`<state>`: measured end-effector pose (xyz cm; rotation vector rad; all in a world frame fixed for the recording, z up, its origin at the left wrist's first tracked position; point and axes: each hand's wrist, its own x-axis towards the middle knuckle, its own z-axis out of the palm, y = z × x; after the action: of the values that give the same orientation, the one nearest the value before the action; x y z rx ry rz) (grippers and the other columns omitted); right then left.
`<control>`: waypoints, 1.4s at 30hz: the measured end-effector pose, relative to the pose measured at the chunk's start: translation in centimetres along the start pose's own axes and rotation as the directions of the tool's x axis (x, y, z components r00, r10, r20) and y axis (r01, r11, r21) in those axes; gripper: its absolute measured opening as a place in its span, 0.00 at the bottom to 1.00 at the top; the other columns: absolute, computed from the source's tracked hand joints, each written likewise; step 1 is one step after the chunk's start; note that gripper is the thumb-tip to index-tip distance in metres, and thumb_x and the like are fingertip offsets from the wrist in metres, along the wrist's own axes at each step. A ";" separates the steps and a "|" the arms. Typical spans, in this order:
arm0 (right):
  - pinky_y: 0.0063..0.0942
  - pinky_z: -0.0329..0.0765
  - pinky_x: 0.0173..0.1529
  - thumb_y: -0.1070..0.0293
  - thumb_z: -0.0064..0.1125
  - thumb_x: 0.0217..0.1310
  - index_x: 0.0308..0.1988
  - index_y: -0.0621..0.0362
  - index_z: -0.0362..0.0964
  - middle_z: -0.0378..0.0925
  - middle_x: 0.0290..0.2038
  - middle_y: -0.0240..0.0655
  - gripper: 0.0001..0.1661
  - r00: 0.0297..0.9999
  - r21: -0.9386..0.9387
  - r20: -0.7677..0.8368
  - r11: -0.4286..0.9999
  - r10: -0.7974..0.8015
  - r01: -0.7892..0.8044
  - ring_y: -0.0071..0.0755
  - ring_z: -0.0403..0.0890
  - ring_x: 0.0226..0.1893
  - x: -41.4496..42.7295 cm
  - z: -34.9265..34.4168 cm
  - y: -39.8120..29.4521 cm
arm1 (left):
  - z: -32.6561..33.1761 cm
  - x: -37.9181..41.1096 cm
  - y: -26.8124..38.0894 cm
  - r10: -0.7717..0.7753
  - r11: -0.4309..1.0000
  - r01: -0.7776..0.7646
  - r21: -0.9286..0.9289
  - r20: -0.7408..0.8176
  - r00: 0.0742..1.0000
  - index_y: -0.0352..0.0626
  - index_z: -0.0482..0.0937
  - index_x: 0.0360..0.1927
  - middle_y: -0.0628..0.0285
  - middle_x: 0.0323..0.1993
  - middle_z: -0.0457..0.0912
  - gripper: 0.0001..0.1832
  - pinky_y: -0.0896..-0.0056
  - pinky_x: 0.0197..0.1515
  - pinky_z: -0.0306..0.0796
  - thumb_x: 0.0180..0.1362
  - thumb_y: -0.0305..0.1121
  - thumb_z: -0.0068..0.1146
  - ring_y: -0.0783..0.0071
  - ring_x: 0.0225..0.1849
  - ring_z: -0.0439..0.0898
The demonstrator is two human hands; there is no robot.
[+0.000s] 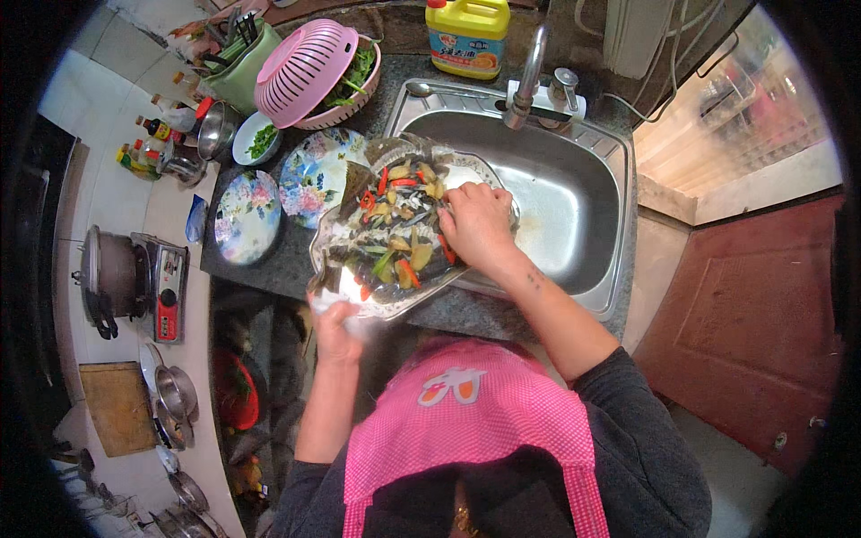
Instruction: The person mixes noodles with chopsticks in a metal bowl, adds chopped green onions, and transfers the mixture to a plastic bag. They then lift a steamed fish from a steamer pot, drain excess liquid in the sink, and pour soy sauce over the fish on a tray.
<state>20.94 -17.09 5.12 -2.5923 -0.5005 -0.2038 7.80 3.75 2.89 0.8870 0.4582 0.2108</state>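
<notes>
A large oval platter with a patterned rim is tilted over the counter and the left side of the sink. On it lies a whole cooked fish, topped with red pepper strips, ginger-like slices and green onion. My left hand grips the platter's near left edge, with a white cloth or paper between hand and rim. Over the fish's right side, my right hand is curled with its fingertips down among the toppings. Those fingertips are partly hidden, so whether they pinch anything is unclear.
The steel sink with its tap lies right. Left are two floral plates, a bowl of chopped greens and a pink colander. A yellow detergent jug stands behind. A pot sits on a portable stove.
</notes>
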 end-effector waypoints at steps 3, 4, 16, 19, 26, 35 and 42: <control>0.41 0.59 0.49 0.63 0.50 0.53 0.34 0.58 0.73 0.73 0.34 0.38 0.12 0.999 0.047 0.031 0.998 0.032 -0.034 0.40 0.70 0.41 0.1 0.6 -0.3 | -1.0 0.0 0.3 -0.030 0.999 0.031 0.037 -0.026 0.999 0.35 0.66 0.50 0.55 0.42 0.75 0.31 0.56 0.44 0.75 0.34 0.16 0.43 0.58 0.42 0.77; 0.41 0.59 0.48 0.63 0.49 0.53 0.34 0.58 0.73 0.73 0.34 0.39 0.12 0.998 0.067 0.039 0.997 0.042 -0.045 0.40 0.71 0.41 0.1 0.9 -0.3 | -0.4 -0.2 0.5 0.038 0.996 -0.033 0.080 -0.066 0.997 0.34 0.66 0.49 0.55 0.42 0.75 0.30 0.56 0.43 0.75 0.34 0.16 0.43 0.59 0.40 0.78; 0.44 0.58 0.48 0.64 0.47 0.53 0.32 0.65 0.72 0.72 0.32 0.43 0.14 0.984 0.363 0.096 0.915 0.151 -0.176 0.42 0.71 0.39 -0.6 4.9 -0.3 | 2.1 -0.9 3.3 0.071 0.961 -0.031 0.274 -0.137 0.988 0.43 0.64 0.50 0.59 0.40 0.73 0.33 0.68 0.35 0.73 0.34 0.13 0.42 0.65 0.38 0.75; 0.44 0.58 0.48 0.64 0.46 0.53 0.32 0.64 0.71 0.72 0.33 0.43 0.14 0.984 0.390 0.070 0.903 0.166 -0.180 0.43 0.71 0.39 -1.1 5.8 0.2 | 3.1 -0.9 3.6 0.026 0.956 0.008 0.293 -0.112 0.993 0.43 0.64 0.49 0.58 0.40 0.73 0.32 0.68 0.36 0.73 0.34 0.13 0.42 0.65 0.39 0.75; 0.45 0.59 0.48 0.65 0.48 0.54 0.33 0.64 0.70 0.72 0.33 0.43 0.13 0.977 0.332 0.053 0.919 0.208 -0.214 0.44 0.71 0.39 -1.8 4.0 1.5 | 4.0 -0.1 2.1 0.014 0.962 0.002 0.272 -0.056 0.998 0.43 0.63 0.49 0.57 0.39 0.73 0.30 0.64 0.38 0.73 0.35 0.15 0.42 0.63 0.38 0.75; 0.42 0.60 0.47 0.64 0.49 0.54 0.36 0.63 0.70 0.72 0.35 0.42 0.13 0.986 0.267 0.105 0.951 0.131 -0.155 0.42 0.70 0.41 -1.4 4.4 0.4 | 2.8 -0.4 3.1 0.038 0.958 -0.007 0.288 -0.104 0.994 0.43 0.63 0.51 0.56 0.42 0.73 0.34 0.64 0.41 0.72 0.33 0.14 0.42 0.62 0.42 0.75; 0.42 0.62 0.44 0.64 0.52 0.52 0.33 0.61 0.72 0.73 0.32 0.41 0.12 0.996 0.287 0.013 0.954 0.087 -0.087 0.42 0.71 0.38 -0.8 4.5 0.6 | 2.0 0.2 2.5 0.030 0.974 -0.008 0.228 -0.094 0.995 0.43 0.63 0.50 0.57 0.40 0.73 0.33 0.63 0.41 0.72 0.34 0.13 0.41 0.62 0.40 0.75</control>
<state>20.66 -15.59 0.79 -2.3232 -0.3837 -0.0928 8.92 3.95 5.92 1.1091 0.5721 0.2221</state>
